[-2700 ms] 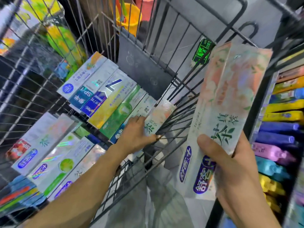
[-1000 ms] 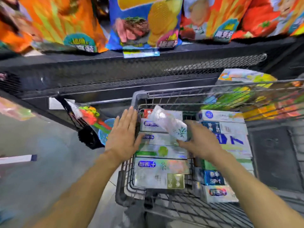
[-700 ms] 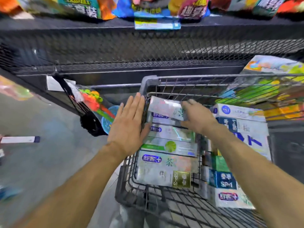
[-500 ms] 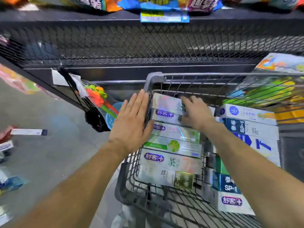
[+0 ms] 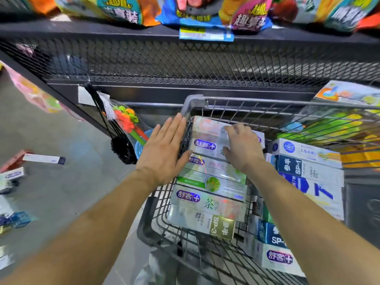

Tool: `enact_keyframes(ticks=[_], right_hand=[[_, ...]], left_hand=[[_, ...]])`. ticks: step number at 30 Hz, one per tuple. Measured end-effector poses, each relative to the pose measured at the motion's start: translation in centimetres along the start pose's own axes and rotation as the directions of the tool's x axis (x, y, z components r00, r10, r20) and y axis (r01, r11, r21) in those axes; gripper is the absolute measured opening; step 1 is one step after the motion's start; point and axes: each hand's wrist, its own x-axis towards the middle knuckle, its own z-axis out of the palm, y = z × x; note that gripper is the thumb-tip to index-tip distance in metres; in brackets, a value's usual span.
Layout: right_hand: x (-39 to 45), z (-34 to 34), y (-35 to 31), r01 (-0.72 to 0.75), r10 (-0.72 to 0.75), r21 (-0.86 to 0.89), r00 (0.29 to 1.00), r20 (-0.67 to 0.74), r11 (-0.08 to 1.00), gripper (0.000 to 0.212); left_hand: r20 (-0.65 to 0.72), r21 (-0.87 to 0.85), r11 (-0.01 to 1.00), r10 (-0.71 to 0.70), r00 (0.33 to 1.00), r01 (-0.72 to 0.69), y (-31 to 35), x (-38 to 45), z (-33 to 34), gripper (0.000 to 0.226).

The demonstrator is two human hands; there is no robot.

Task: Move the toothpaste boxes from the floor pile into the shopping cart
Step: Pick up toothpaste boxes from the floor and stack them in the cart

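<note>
The wire shopping cart (image 5: 193, 101) holds two rows of toothpaste boxes: a left row (image 5: 209, 184) and a right row (image 5: 308, 165). At the far end of the left row lies a pale floral toothpaste box (image 5: 205, 126). My right hand (image 5: 242, 147) rests on top of it, with fingers spread and pressing down. Outside the cart, my left hand (image 5: 164, 149) lies flat against the left wall, fingers straight. More toothpaste boxes lie on the floor at the left, one red and white (image 5: 43, 159) and one pale (image 5: 12, 175).
A black mesh shelf front (image 5: 185, 62) stands right behind the cart, with snack bags (image 5: 123, 9) on top. A netted toy bundle (image 5: 125, 122) hangs from a hook left of the cart. A yellow-green package (image 5: 329, 128) fills the cart's far right.
My right hand brought the pale floral box down onto the far end of the left row and now rests on top of it. My left hand stayed flat on the cart's side.
</note>
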Motion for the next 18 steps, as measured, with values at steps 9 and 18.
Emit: enact_keyframes(ticks=[9,18], right_hand=[[-6.7,-10.9,-5.8,0.190,-0.193,-0.064,0.980,-0.053,0.980,0.073],[-9.5,-16.4,-29.4,0.621,-0.624,-0.061,0.779,-0.066,0.782,0.073]], left_hand=[[-0.032,0.154,0.985,-0.077,0.997,0.081,-5.4,-7.3,-12.2,0.082],[0.004,0.004,0.758,-0.653,0.758,0.653,-16.0,-32.8,-14.9,0.087]])
